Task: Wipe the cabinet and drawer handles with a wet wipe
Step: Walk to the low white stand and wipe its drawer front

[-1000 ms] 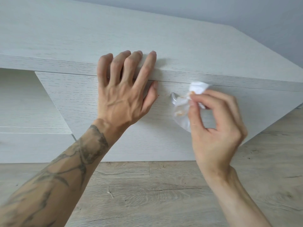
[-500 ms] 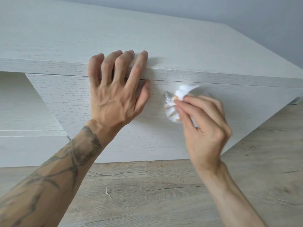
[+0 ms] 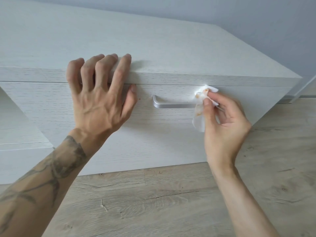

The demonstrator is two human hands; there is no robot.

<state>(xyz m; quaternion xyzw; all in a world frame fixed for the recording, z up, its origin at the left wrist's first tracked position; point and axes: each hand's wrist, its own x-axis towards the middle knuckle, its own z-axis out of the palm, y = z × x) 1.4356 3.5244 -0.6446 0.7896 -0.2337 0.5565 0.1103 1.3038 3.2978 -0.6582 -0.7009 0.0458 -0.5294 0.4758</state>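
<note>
Pale wooden cabinet (image 3: pixel 153 48): left hand (image 3: pixel 100 100) spread flat on its edge, right hand (image 3: pixel 225 124) fingers pinching stained wet wipe (image 3: pixel 199 110) at drawer handle (image 3: pixel 172 105).

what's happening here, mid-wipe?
Yes. The right hand pinches a stained wet wipe against the right end of the silver drawer handle. The left hand braces on the cabinet top edge, fingers over the top, thumb on the drawer front. The rest of the handle is bare.

Soft even daylight, faint shadows, wide-angle bowing
</note>
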